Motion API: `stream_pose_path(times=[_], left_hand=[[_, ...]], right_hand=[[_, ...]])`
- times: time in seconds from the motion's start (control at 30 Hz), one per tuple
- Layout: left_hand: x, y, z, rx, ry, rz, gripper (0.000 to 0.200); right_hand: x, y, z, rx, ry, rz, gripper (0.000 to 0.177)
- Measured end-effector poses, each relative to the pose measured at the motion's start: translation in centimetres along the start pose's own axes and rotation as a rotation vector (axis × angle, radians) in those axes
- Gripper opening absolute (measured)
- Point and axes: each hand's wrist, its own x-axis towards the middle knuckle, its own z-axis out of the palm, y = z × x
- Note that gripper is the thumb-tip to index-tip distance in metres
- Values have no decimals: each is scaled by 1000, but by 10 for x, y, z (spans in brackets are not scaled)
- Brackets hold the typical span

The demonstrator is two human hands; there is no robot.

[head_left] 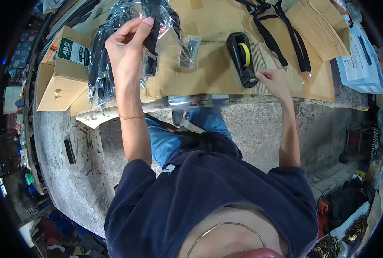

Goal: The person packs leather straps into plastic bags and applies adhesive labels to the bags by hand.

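My left hand (pixel 129 47) is raised at the upper left, thumb and fingers pinching a clear plastic bag (pixel 163 21) with something black inside. Beneath it lies a heap of black items in clear plastic bags (pixel 107 64). My right hand (pixel 275 84) is at the near end of a black tape dispenser (pixel 234 51), thumb and forefinger closed at its cutter end. The tape between those fingertips is hard to make out. A yellow core (pixel 244 54) shows inside the dispenser. Another small clear bag (pixel 189 51) lies between the heap and the dispenser.
Cardboard (pixel 208 77) covers the table. An open carton (pixel 56 88) with a green label stands left; another cardboard box (pixel 318 28) is at upper right. Black straps (pixel 292 38) lie right of the dispenser. A translucent plastic bin (pixel 361 64) sits at the right edge.
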Motion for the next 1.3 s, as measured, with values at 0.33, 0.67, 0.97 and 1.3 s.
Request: stream_pose_path(times=[0.33, 0.67, 0.97, 1.3], left_hand=[[-29, -20, 1, 110, 41, -15, 16], [-43, -34, 5, 167, 54, -103, 17], [-47, -44, 7, 116, 14, -122, 18], [-52, -43, 6, 126, 21, -138, 17]], right_hand=[[27, 17, 6, 230, -189, 250, 19], [-19, 2, 10, 507, 1, 168, 21], [-39, 1, 23, 556, 130, 250, 25], [-40, 10, 23, 260, -1, 78, 37]])
